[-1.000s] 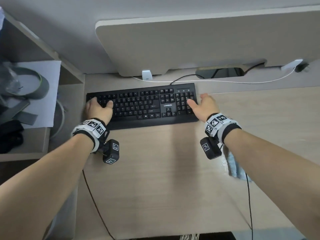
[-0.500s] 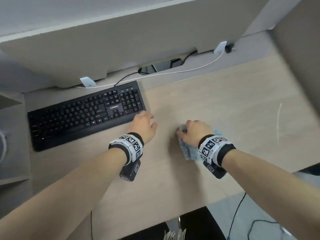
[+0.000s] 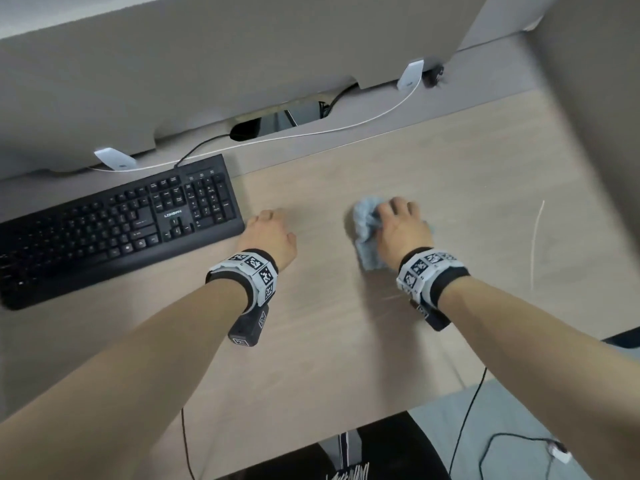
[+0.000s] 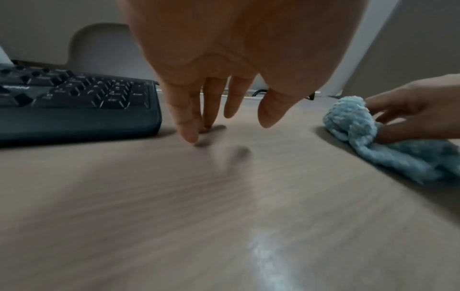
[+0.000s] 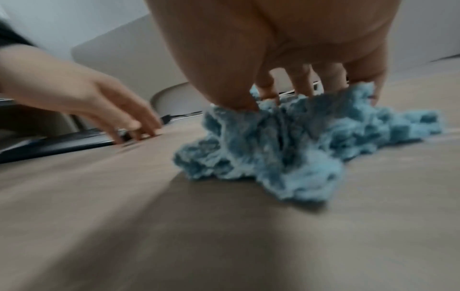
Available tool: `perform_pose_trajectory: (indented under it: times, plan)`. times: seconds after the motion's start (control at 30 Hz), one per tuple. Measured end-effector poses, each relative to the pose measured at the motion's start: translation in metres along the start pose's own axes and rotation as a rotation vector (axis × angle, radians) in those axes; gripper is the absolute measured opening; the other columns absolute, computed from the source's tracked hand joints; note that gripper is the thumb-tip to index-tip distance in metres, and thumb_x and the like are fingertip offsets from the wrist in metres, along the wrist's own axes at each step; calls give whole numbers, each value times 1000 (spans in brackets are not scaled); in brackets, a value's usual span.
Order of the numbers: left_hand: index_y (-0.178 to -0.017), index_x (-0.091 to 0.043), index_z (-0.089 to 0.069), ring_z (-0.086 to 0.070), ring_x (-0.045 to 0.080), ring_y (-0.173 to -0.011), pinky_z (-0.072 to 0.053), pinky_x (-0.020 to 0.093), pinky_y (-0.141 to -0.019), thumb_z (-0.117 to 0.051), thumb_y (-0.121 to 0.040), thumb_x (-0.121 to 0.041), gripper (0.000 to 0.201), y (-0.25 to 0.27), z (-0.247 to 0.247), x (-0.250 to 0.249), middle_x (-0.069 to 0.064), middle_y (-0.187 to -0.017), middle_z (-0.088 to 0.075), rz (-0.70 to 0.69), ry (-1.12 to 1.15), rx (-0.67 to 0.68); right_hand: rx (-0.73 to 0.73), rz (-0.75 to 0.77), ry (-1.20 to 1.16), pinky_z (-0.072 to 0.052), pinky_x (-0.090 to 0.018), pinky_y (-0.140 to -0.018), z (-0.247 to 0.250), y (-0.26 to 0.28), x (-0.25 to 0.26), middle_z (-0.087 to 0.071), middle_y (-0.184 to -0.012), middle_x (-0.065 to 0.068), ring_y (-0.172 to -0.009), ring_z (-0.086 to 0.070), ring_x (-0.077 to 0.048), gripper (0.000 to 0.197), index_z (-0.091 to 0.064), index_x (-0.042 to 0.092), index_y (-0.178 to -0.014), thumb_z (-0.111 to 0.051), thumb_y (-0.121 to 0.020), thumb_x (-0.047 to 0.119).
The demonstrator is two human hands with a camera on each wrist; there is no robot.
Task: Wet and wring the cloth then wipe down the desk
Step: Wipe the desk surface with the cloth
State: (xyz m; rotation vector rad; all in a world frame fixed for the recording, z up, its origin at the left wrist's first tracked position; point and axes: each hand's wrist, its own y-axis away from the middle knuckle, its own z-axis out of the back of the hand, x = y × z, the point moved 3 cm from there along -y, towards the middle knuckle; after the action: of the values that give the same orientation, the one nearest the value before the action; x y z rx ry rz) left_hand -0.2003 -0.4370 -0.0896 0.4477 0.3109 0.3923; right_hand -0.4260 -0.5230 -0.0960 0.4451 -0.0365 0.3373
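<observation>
A crumpled light-blue cloth (image 3: 363, 230) lies on the light wood desk (image 3: 329, 358), right of centre. My right hand (image 3: 398, 220) sits on top of it, thumb and fingers dug into the bunched fabric and pressing it to the desk. The right wrist view shows the cloth (image 5: 286, 141) gathered under the right hand (image 5: 286, 94). My left hand (image 3: 268, 230) holds nothing; its straight fingers touch the desk just right of the black keyboard (image 3: 114, 223). In the left wrist view the left hand (image 4: 219, 118) is spread, with the cloth (image 4: 353, 122) off to the right.
The keyboard fills the left of the desk. A white cable (image 3: 346, 128) runs along the back below a grey partition (image 3: 242, 64). A panel (image 3: 595, 98) bounds the desk on the right. A thin pale streak (image 3: 536, 237) marks the desk at right. Cables hang past the front edge.
Both hands have left the keyboard. The right hand has taken hold of the cloth and slid it farther from me; the left hand now rests on the desk beside the keyboard's right end.
</observation>
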Motion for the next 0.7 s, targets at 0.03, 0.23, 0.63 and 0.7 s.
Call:
perform_pose_trajectory:
  times: [0.03,0.23,0.63,0.7]
  plan:
    - [-127,-9,-46,-51,37,-112,-44,42,-82,-46,-92,-29,40,-1,3,-2,14,-122,-54,7,-24,3,-51,-45,16,-46,-51,-90,8,-12,-10,-38,-138,-13,-124,-37,-36,45,-47,16,-127,-56,-84,16]
    - [-123,-9,-48,-58,36,-100,-45,40,-71,-45,-93,-30,36,-12,16,-6,13,-112,-56,53,-81,-4,-70,-100,23,-42,-49,-100,29,-66,14,-35,-139,-18,-126,-36,-39,59,-43,6,-137,-59,-87,34]
    - [-107,-8,-58,-52,32,-102,-47,43,-75,-45,-92,-22,25,-15,22,-6,10,-117,-44,86,-115,77,-67,76,52,-24,-60,-112,21,-91,-15,-16,-159,-11,-143,-16,-43,66,-26,21,-149,-48,-92,44]
    - [-107,-9,-60,-51,32,-106,-50,46,-81,-45,-92,-24,27,-17,23,-2,9,-120,-43,98,-87,77,-40,7,44,-29,-59,-108,36,-112,-6,-16,-158,-10,-141,-16,-43,66,-28,22,-147,-52,-90,43]
